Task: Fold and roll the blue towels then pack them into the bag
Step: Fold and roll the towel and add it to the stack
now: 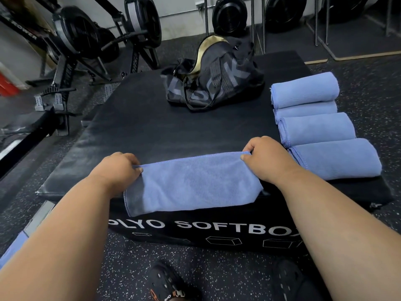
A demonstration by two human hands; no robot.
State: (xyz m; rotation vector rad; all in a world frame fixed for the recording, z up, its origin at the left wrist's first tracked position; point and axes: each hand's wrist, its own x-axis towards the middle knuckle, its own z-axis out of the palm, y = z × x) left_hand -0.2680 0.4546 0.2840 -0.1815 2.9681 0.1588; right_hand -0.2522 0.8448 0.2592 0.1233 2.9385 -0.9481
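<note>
Five blue towels (191, 181), one bag (213, 77)

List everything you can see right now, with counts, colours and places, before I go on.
Folded towel: 1, blue, front edge of the soft box, held at its far corners.
Rolled towels: 4, blue, in a row on the box's right side.
Bag: 1, black with gold lining, far end of the box.
Soft box: 1, black, white lettering, on the speckled floor.
Rowing machines: black, far left.
Shoes: 2, black, bottom.
Hands: left hand and right hand, each pinching a towel corner.

Fleecy matt cloth towel (191, 181), seemingly vinyl box (152, 131)
</note>
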